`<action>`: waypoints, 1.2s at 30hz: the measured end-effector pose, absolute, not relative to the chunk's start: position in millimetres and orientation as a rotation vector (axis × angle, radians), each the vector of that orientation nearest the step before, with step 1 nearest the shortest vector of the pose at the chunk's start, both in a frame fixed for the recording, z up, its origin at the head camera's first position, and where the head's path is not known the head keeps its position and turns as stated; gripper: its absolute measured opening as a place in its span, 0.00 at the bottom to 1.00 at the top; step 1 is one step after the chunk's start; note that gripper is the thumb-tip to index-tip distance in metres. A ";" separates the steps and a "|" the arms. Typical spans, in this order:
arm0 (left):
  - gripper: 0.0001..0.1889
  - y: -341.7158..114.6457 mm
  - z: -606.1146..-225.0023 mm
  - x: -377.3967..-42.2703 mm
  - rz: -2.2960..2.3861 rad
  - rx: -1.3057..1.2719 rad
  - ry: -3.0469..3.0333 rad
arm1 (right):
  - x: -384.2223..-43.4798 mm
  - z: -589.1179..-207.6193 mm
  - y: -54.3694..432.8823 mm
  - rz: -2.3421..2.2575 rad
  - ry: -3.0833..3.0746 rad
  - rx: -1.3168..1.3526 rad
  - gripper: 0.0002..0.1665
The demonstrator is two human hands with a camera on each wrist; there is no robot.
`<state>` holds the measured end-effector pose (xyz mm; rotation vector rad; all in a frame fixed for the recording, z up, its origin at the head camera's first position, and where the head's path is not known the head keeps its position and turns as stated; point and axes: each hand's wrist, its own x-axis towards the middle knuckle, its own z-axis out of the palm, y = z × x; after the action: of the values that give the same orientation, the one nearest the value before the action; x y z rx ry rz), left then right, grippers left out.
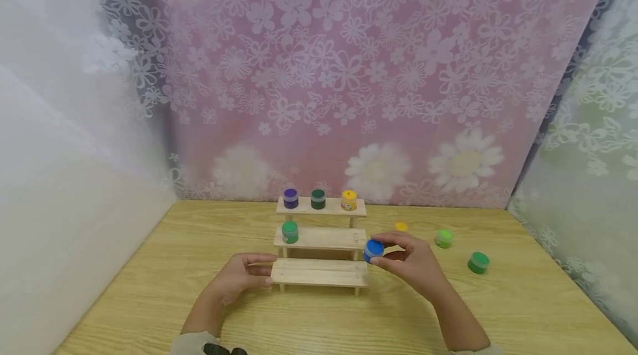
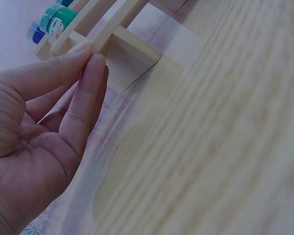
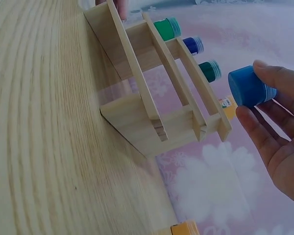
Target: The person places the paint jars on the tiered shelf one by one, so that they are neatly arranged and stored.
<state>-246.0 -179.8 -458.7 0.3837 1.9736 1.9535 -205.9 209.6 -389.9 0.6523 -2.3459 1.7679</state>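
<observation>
"So, how far had the work got?"

"About halfway, I'd judge. Four jars stood on the wooden rack (image 3: 127,122): a purple jar (image 1: 291,198), a dark green jar (image 1: 318,199) and a yellow jar (image 1: 349,200) along the top shelf (image 1: 333,207), and a green jar (image 1: 290,232) at the left end of the middle shelf (image 1: 329,237)."

"And the blue jar (image 1: 374,251)?"

"That was in the right hand (image 1: 413,263), pinched between thumb and fingers, near the right end of the middle shelf. It looked to be held up, not yet set down; I couldn't tell the exact gap."

"What about the left hand (image 1: 238,278)?"

"It had no jar. Its thumb and fingers gripped the left end of the bottom shelf (image 1: 319,276), likely to steady the rack."

"What was left, then?"

"By my reckoning, the blue one, plus those on the table (image 1: 309,324) to the right: a light green jar (image 1: 444,238) and, farther right and closer to the person, a bright green jar (image 1: 478,262). A yellow thing (image 1: 401,226) showed just beyond the right hand, partly hidden, probably another jar."
</observation>
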 end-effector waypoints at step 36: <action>0.30 -181.9 -458.3 -247.0 1.949 0.428 1.988 | -265.1 -363.6 141.7 1.582 -2.536 0.702 0.24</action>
<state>-247.0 -181.9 -458.3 0.4277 1.9885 1.9486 -265.1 141.7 -363.6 0.7019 -2.5357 1.5820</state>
